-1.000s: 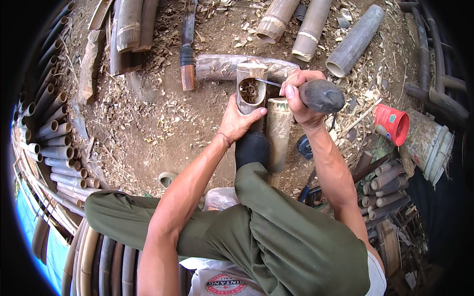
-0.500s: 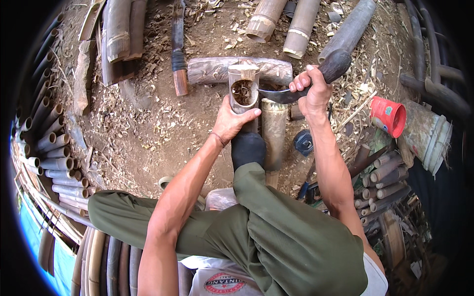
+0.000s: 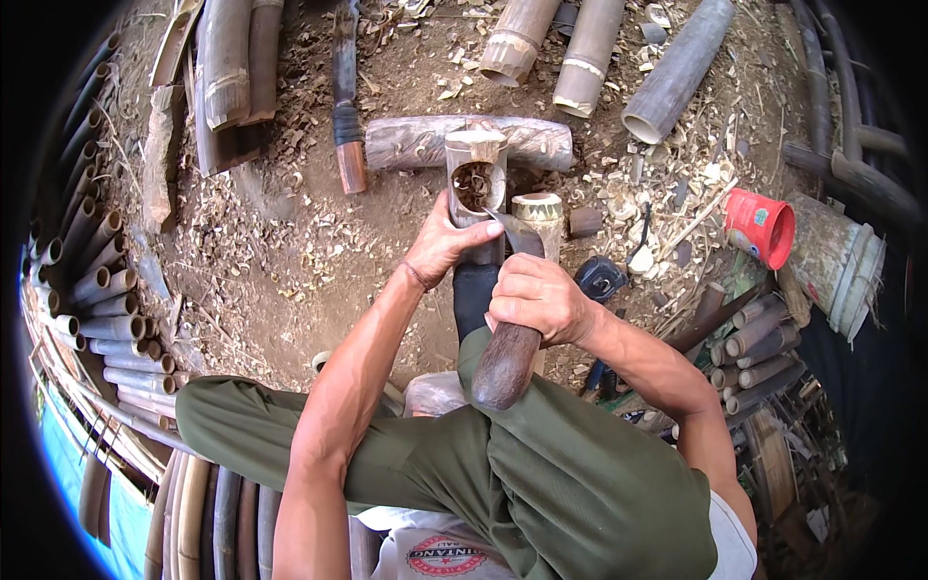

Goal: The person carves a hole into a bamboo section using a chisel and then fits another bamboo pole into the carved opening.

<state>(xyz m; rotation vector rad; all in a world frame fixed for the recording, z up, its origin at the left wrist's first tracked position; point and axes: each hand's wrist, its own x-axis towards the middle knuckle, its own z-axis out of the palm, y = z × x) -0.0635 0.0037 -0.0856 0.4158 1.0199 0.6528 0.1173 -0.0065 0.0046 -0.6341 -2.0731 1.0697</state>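
Note:
My left hand (image 3: 450, 238) grips a short bamboo section (image 3: 476, 153), which has an oval opening cut in its side with shavings inside. Its far end rests across a wooden log (image 3: 406, 144). In my right hand (image 3: 541, 304) is a carving knife with a thick dark wooden handle (image 3: 507, 365). The curved blade (image 3: 523, 236) points away from me, and its tip is at the near edge of the opening, beside my left thumb. Beneath the bamboo I see a dark-covered foot (image 3: 474, 295). Another bamboo piece (image 3: 538, 210) stands just to the right, partly hidden by the knife.
A large blade with a wooden handle (image 3: 350, 155) lies at far left of the log. A black tape measure (image 3: 599, 278), a red can (image 3: 761, 228) and a dirty white bucket (image 3: 843, 266) are on the right. Cut bamboo tubes (image 3: 121, 324) are stacked at left; shavings litter the ground.
My right hand has swung down and left with the knife. The handle now points toward me, and the blade points away instead of leftward. My left hand keeps its hold on the bamboo.

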